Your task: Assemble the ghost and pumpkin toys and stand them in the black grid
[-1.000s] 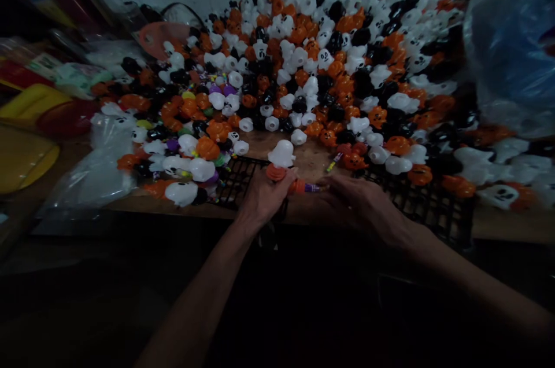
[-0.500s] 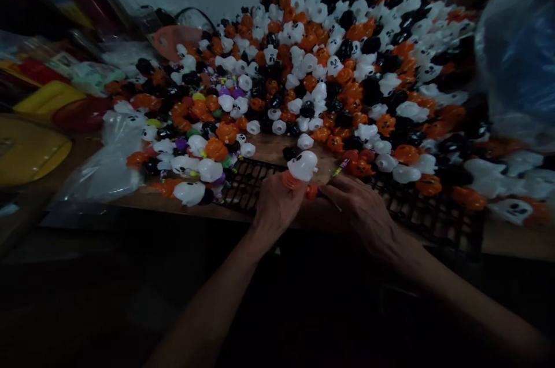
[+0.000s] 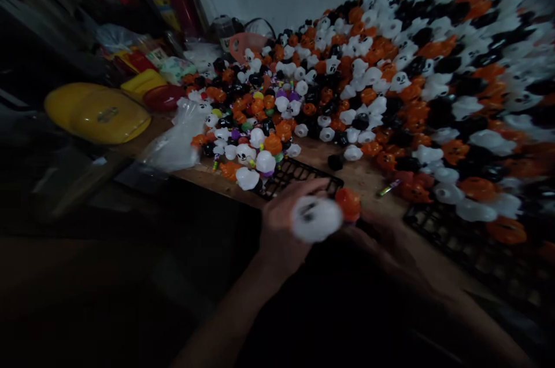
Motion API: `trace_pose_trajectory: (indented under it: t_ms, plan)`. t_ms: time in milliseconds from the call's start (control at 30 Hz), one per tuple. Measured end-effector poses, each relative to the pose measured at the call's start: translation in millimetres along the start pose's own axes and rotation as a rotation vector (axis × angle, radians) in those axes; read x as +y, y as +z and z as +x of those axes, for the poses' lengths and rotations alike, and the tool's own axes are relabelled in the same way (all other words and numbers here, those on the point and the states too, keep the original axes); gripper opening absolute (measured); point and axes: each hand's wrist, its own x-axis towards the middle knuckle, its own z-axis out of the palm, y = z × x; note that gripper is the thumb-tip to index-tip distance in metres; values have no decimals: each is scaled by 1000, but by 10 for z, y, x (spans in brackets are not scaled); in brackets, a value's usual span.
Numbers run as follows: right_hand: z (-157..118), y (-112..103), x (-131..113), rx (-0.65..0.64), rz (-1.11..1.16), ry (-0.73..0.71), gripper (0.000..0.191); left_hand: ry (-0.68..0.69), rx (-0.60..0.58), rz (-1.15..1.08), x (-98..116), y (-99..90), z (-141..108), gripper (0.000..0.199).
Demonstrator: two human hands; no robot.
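Observation:
My left hand is closed around a white plastic ghost figure with black eyes, blurred by motion. Just right of the ghost is an orange pumpkin figure. The fingers of my right hand, dark and smeared, appear closed at the pumpkin's lower edge. Both hands are over the front edge of the wooden table. Near my left hand lies a black plastic grid. Beyond my right hand lies a small patterned tube.
A large heap of white, orange and black figures covers the table's back and right. Strung figures and a clear plastic bag lie at left. Farther left are a yellow stool-like object and a fire extinguisher.
The view has swung left, bringing more of the left side into sight. Both hands have drawn back towards me with the ghost, and the orange pumpkin now shows more fully between them.

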Motion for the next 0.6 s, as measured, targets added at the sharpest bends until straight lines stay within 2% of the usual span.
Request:
trace_pose_trajectory:
  t_ms: [67, 133, 267, 367, 467, 600]
  plan:
    - [147, 172, -124, 130, -15, -79, 15, -171, 206, 9, -154, -148, -217, 22]
    - [339, 385, -211, 212, 6, -159, 14, -337, 284, 41, -371, -244, -412, 25]
    - [692, 810, -226, 251, 122, -157, 13, -472, 257, 8, -750, -260, -622, 26]
    - [835, 1013, -142, 229, 196, -146, 12, -558, 244, -122, -845, -215, -633, 35]
    - [893, 1084, -61, 194, 186, -151, 11, -612, 235, -214, -861, -184, -611, 42]
    - [897, 1071, -36, 193, 32, -220, 11, -627, 297, -192, -906, -143, -615, 44]
